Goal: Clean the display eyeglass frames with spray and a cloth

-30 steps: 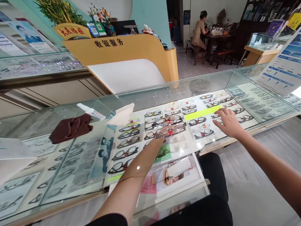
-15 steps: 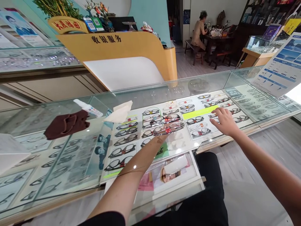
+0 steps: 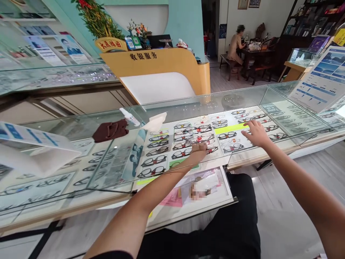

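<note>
Reaching over a glass-topped worktop (image 3: 172,106), spreading the right hand (image 3: 256,133) loosely with nothing in its grasp; extending the left hand (image 3: 198,149), partly hidden and with a grip too unclear to tell, among eyeglasses (image 3: 183,145) laid in rows inside.
</note>
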Motion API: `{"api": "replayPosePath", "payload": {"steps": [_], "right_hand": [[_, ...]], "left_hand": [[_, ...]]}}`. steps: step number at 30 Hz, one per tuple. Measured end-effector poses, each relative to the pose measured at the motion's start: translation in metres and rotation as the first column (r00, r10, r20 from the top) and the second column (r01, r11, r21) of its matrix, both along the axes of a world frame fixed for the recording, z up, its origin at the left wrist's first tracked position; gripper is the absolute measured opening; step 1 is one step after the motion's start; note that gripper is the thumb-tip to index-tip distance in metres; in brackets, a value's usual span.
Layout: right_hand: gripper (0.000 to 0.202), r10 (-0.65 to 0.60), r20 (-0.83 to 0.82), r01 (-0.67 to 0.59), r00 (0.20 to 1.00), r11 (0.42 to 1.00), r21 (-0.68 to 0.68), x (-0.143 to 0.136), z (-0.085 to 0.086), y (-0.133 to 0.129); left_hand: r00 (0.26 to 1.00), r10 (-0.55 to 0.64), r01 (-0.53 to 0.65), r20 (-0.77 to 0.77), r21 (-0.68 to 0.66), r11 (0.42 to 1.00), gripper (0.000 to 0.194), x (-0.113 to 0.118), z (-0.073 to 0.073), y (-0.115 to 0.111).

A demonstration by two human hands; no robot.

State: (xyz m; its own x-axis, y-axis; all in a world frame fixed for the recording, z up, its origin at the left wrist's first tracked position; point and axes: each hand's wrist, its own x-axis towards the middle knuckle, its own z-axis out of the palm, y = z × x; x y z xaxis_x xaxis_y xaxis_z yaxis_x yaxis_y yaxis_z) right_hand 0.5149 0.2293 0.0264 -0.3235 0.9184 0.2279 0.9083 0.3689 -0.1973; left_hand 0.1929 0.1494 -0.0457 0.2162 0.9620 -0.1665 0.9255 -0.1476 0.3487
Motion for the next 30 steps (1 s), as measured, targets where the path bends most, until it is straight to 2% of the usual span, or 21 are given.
{"api": "replayPosePath", "payload": {"steps": [4,8,10,12,14,16,18,20,23,26,28,30], "right_hand": [[0.052,-0.007,-0.010,0.007,1.000,1.000,-0.012,0.001,-0.001,0.004],[0.051,0.020,-0.053,-0.019,0.998,1.000,0.010,0.003,-0.005,0.010],[0.051,0.019,-0.051,-0.018,0.999,1.000,0.024,0.005,-0.008,0.012],[0.051,0.019,-0.036,-0.017,0.999,0.999,0.033,0.005,-0.010,0.014],[0.052,0.023,-0.027,-0.022,0.999,0.999,0.041,0.006,-0.012,0.015],[0.052,0.026,-0.032,-0.025,0.999,0.999,0.045,0.006,-0.012,0.015],[0.052,0.024,-0.043,-0.022,0.999,0.999,0.047,0.006,-0.012,0.015],[0.052,0.016,-0.043,-0.014,0.999,0.999,0.042,0.005,-0.011,0.013],[0.051,0.006,-0.036,-0.005,0.999,1.000,0.030,0.004,-0.008,0.011],[0.051,-0.004,-0.041,0.004,0.999,1.000,0.006,0.002,-0.003,0.008],[0.052,-0.010,-0.046,0.010,0.999,1.000,-0.016,0.001,0.000,0.007],[0.051,-0.010,-0.051,0.008,0.999,1.000,-0.029,0.001,0.002,0.005]], "left_hand": [[1.000,0.016,-0.018,-0.023,-0.068,0.998,0.018,0.007,0.010,-0.041],[0.996,-0.055,0.064,0.066,-0.143,0.988,0.012,0.003,0.032,-0.099],[0.985,-0.097,0.126,0.145,-0.203,0.971,0.018,-0.002,0.050,-0.124],[0.964,-0.120,0.182,0.238,-0.261,0.948,0.023,-0.006,0.075,-0.142],[0.938,-0.150,0.240,0.312,-0.275,0.931,0.026,-0.011,0.105,-0.153],[0.920,-0.196,0.280,0.340,-0.220,0.935,0.031,-0.017,0.136,-0.152],[0.924,-0.230,0.278,0.306,-0.121,0.953,0.034,-0.025,0.166,-0.137],[0.942,-0.245,0.247,0.229,0.023,0.969,0.030,-0.034,0.190,-0.109],[0.976,-0.202,0.181,0.084,0.205,0.962,0.026,-0.051,0.208,-0.048],[0.988,-0.155,0.153,-0.019,0.301,0.941,0.024,-0.065,0.203,0.015],[0.990,-0.127,0.141,-0.066,0.306,0.942,0.021,-0.071,0.189,0.048],[0.991,-0.088,0.115,-0.105,0.297,0.948,0.018,-0.074,0.173,0.071]]}}
